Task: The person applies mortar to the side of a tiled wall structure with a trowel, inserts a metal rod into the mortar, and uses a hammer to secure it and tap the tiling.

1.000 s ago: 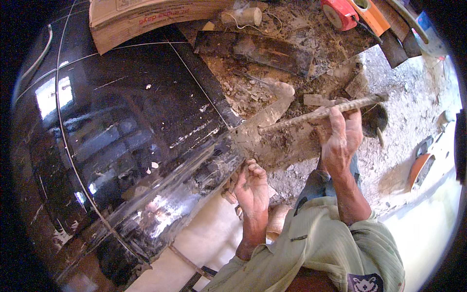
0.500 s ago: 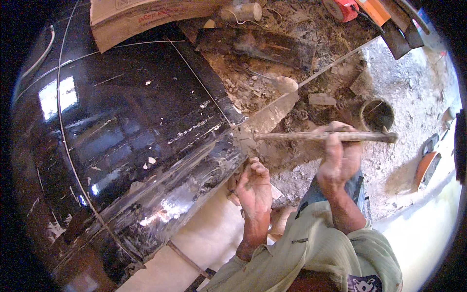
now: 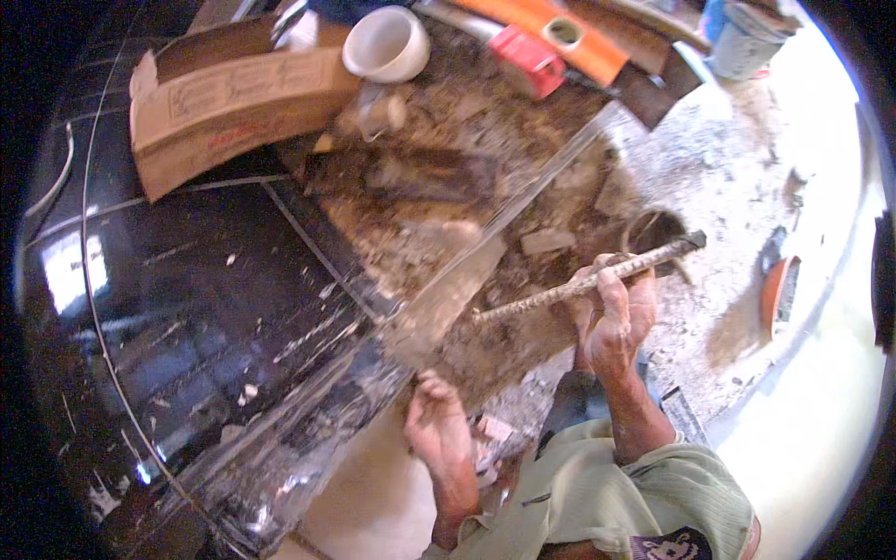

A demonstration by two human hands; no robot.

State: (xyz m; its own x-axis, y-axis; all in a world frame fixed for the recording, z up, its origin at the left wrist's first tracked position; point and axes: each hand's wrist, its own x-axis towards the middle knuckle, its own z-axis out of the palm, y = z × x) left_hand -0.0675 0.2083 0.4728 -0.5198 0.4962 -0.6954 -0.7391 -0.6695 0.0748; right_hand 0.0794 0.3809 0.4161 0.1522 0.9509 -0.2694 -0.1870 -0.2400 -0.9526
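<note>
My right hand (image 3: 616,313) is closed round a ribbed, dirt-coated rod (image 3: 537,299) with a dark, thicker end. The rod slants, its thin tip pointing left toward the mortar-covered corner (image 3: 415,331) of a black slab counter. My left hand (image 3: 439,425), palm up with fingers loosely half curled, is beside the counter's front edge; nothing shows in its palm. Whether its fingertips touch the edge is not clear. Behind the rod's thick end is a round, dirty container (image 3: 644,224), partly covered by it. Across the rubble runs a pale strip (image 3: 551,177), reaching the corner.
The glossy black counter (image 3: 215,308) fills the left side. On it lies a cardboard piece (image 3: 238,107), with a white bowl (image 3: 397,47) alongside. An orange tool (image 3: 560,35), a red box-like item (image 3: 527,61) and a bucket (image 3: 747,42) stand farther back. A brick piece (image 3: 548,243) lies in the rubble.
The view has shifted, bringing the bowl and bucket into sight. The rod has tilted from nearly level, its thin tip now lower and farther from the corner. My left hand stays by the counter edge.
</note>
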